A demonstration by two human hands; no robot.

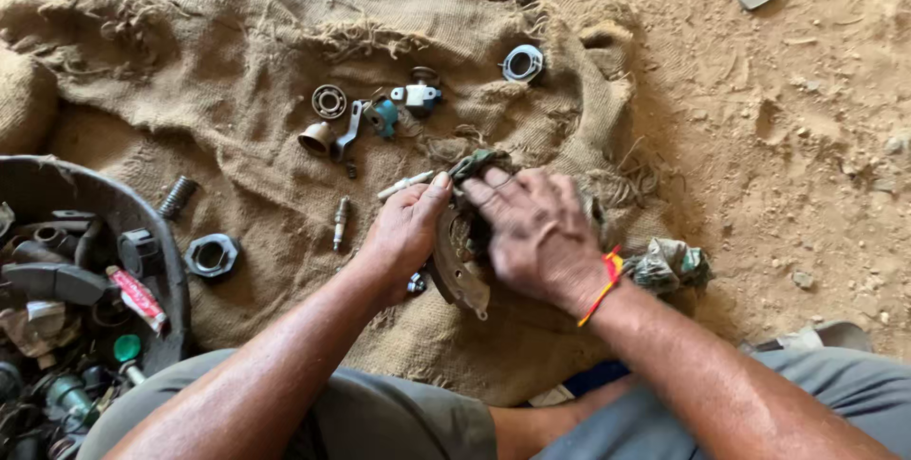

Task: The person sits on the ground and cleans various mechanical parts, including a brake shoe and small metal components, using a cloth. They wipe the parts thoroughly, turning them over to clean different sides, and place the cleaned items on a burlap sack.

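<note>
Left hand (406, 232) fingers curled around edge of round metal plate (458, 265), propped on edge over burlap sack (266, 90). Right hand (536, 232) fingers flat, pressing rag (479, 164) on plate face. Best: brace rim firmly, wipe with even pressure.

Strong daylight is falling evenly; short soft shadows are lying under things, and the hands are blurring slightly.

The person is wearing grey trousers (399, 417) and going bare-armed, with no sleeves showing. A thread band (604, 286) (red and yellow strands) is circling the right wrist. Dust and grime are coating both hands, left hand (406, 232) and right hand (536, 232).
</note>
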